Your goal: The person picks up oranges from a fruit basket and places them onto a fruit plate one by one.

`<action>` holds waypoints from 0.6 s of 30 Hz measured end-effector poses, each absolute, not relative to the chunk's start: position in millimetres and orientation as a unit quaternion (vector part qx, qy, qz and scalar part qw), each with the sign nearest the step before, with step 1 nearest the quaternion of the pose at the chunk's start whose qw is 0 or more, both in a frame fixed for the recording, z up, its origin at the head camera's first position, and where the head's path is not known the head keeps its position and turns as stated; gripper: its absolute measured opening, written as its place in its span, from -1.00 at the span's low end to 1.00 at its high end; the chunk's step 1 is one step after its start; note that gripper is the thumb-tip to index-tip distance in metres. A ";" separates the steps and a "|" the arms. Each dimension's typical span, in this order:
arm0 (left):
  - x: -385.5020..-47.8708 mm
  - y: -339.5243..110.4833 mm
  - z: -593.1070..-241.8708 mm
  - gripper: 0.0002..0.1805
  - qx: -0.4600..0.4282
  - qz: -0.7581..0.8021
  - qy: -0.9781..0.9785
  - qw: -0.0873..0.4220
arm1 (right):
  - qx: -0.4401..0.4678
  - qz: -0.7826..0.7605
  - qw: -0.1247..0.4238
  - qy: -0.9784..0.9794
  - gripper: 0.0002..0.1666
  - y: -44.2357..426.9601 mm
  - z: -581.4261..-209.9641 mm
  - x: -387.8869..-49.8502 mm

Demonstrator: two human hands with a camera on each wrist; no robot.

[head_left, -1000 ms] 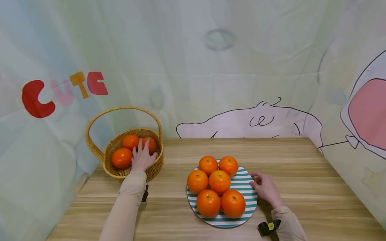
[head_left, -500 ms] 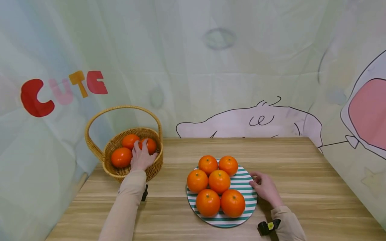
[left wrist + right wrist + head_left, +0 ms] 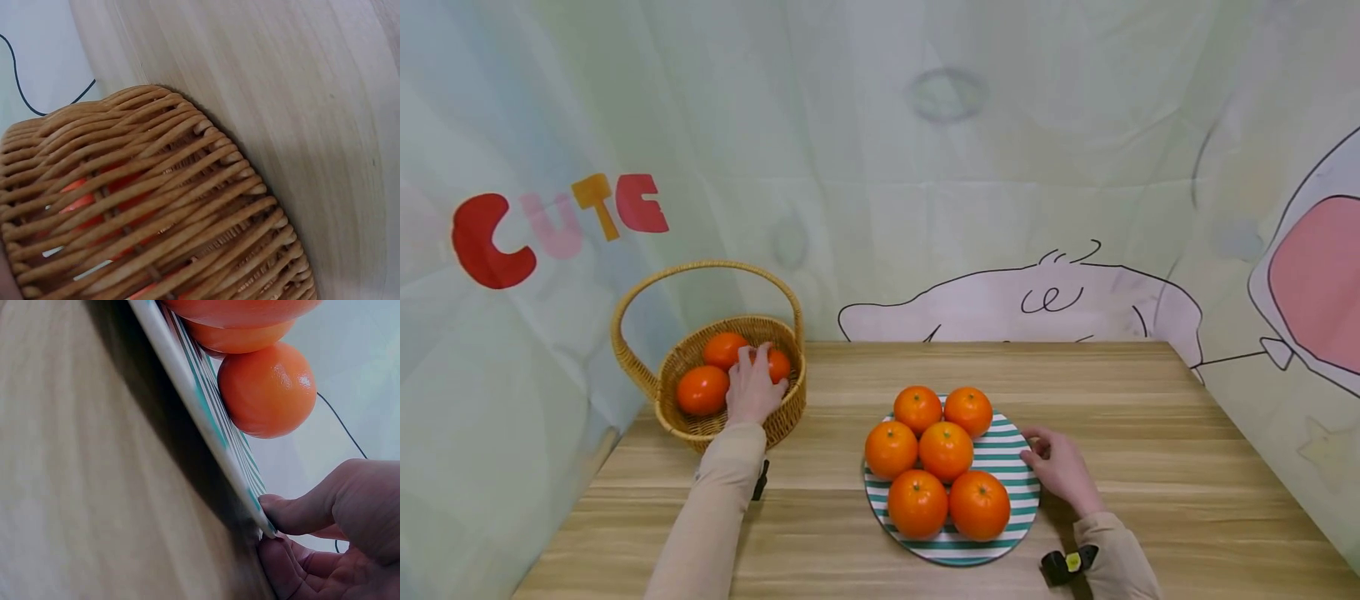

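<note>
In the head view my left hand point(image 3: 754, 390) reaches into a wicker basket point(image 3: 786, 421), fingers curled over the rightmost red-orange tomato point(image 3: 780, 365) and partly hiding it. A second tomato point(image 3: 725, 350) lies behind, and a third tomato point(image 3: 703, 390) is to the left. The left wrist view shows mostly the basket's woven side point(image 3: 137, 200), with red glimpsed through gaps. My right hand point(image 3: 1062, 469) pinches the right rim of a round green-and-white striped plate point(image 3: 1018, 475). In the right wrist view the thumb point(image 3: 300, 512) lies on top of the rim, fingers underneath.
Several oranges point(image 3: 946, 452) sit on the plate, mostly at its left and middle. The basket's tall arched handle point(image 3: 715, 265) rises over the fruit. A wooden table point(image 3: 842, 375) carries everything, with printed curtains point(image 3: 880, 208) behind and at the sides.
The left fingers, spread over the right tomato a second ago, have curled down around it. The right hand, plate and oranges stay where they were.
</note>
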State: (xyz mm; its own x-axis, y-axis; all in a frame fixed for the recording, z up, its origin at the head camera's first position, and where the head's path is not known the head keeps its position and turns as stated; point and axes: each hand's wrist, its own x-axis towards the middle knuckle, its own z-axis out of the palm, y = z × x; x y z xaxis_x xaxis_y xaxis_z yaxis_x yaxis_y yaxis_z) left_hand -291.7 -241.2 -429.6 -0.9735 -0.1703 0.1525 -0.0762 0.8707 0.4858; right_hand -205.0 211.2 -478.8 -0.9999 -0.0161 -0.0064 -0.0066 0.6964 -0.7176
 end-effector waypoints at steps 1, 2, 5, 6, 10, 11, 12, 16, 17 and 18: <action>-291.3 -240.9 -429.5 -0.29 0.069 -0.245 -0.962 0.094 | -0.007 -0.389 0.005 0.921 -0.67 211.2 -478.7 -205.1; -290.6 -240.5 -428.9 -0.28 0.076 -0.246 -0.962 0.092 | -0.007 -0.389 0.005 0.921 -0.67 211.2 -478.6 -205.1; -289.3 -239.6 -428.3 -0.29 0.089 -0.255 -0.960 0.074 | -0.010 -0.390 0.003 0.921 -0.68 211.1 -478.6 -205.0; -288.8 -239.4 -428.1 -0.29 0.093 -0.257 -0.960 0.066 | -0.011 -0.390 0.003 0.921 -0.68 211.0 -478.8 -204.9; -287.3 -240.1 -427.8 -0.28 0.102 -0.264 -0.959 0.024 | -0.009 -0.389 0.005 0.921 -0.68 210.6 -478.9 -204.4; -286.7 -240.1 -427.2 -0.28 0.103 -0.264 -0.959 0.018 | -0.007 -0.390 0.006 0.921 -0.68 210.5 -478.9 -204.4; -286.5 -240.4 -426.9 -0.29 0.104 -0.264 -0.959 0.013 | -0.006 -0.391 0.007 0.920 -0.68 210.5 -478.9 -204.6; -286.8 -240.1 -425.1 -0.28 0.102 -0.256 -0.961 0.009 | -0.003 -0.392 0.006 0.920 -0.68 210.7 -478.9 -205.6; -287.1 -239.7 -425.1 -0.28 0.102 -0.253 -0.962 0.009 | -0.003 -0.391 0.005 0.920 -0.68 210.8 -478.9 -205.8; -287.4 -239.5 -425.2 -0.27 0.101 -0.250 -0.963 0.009 | -0.003 -0.391 0.004 0.920 -0.68 211.0 -478.8 -206.0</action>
State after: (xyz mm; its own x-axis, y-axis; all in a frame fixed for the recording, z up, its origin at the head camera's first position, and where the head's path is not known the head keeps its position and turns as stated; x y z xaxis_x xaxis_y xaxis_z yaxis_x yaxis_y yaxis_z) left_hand -287.4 -239.5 -425.2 -0.9793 -0.1998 -0.0331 -0.1906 0.8542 0.4838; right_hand -206.0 211.0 -478.8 -0.9999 -0.0093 -0.0052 -0.0027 0.6944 -0.7196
